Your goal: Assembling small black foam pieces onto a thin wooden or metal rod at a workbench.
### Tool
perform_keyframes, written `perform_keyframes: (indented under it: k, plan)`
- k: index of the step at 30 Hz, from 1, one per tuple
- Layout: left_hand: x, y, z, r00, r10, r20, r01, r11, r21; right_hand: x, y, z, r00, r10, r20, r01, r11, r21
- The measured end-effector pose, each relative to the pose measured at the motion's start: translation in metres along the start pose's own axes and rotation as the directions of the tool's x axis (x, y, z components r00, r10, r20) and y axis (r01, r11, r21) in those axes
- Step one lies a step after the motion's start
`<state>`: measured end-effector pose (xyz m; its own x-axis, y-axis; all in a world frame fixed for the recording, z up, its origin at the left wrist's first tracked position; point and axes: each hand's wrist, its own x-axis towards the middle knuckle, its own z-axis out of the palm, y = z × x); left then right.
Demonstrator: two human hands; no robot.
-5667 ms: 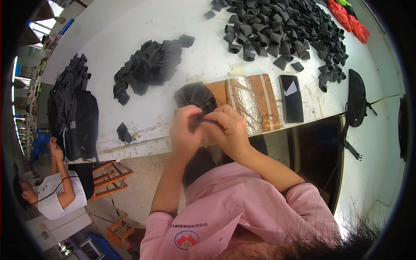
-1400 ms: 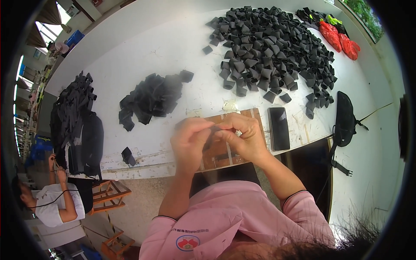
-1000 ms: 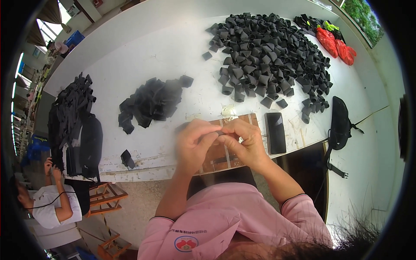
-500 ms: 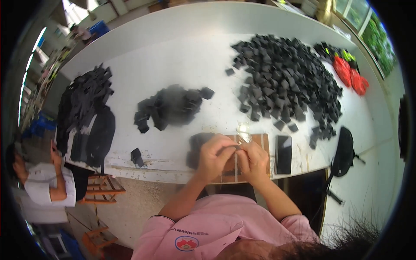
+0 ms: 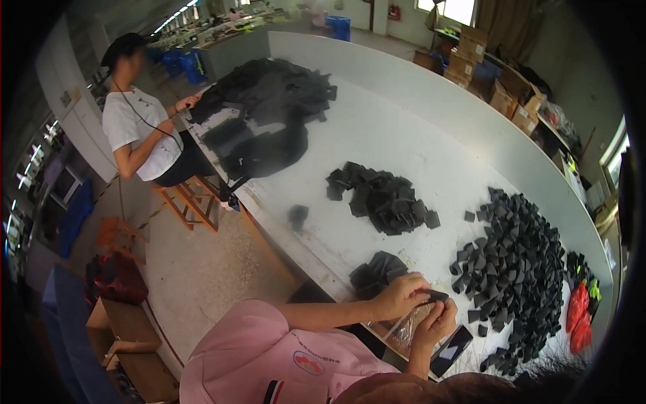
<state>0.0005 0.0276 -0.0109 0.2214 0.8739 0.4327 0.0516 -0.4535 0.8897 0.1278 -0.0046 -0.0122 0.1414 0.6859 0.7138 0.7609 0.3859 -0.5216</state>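
Head view: we saw our left hand (image 5: 400,296) and right hand (image 5: 436,322) meet at the table's near edge, fingers pinched shut on one small black piece (image 5: 436,295) | clear plastic sheet (image 5: 407,326) beneath | dark phone (image 5: 452,349) just right | small black stack (image 5: 377,273) beyond | big black heap (image 5: 515,269) farther right | seated co-worker (image 5: 145,131) far left.

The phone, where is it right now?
In the head view the phone lies on the table's near edge, lower right, just below the right hand and left of the big black pile.
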Motion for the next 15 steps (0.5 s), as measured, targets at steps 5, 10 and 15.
perform_keyframes:
  k: [5, 10, 15]
  plan:
    - [0.002, 0.002, 0.001, 0.998, -0.050, 0.027, 0.050, 0.999, 0.021, -0.006, 0.010, 0.004, 0.998, 0.053, 0.022, -0.053, 0.998, 0.023]
    - [0.000, 0.006, -0.004, 0.971, -0.179, 0.160, 0.183, 0.983, -0.015, -0.010, 0.012, 0.006, 0.994, 0.098, 0.043, -0.101, 0.990, 0.097]
    - [-0.002, 0.006, -0.001, 0.985, -0.169, 0.045, 0.169, 0.986, 0.003, -0.010, 0.004, 0.006, 0.953, 0.280, 0.113, -0.295, 0.945, 0.142]
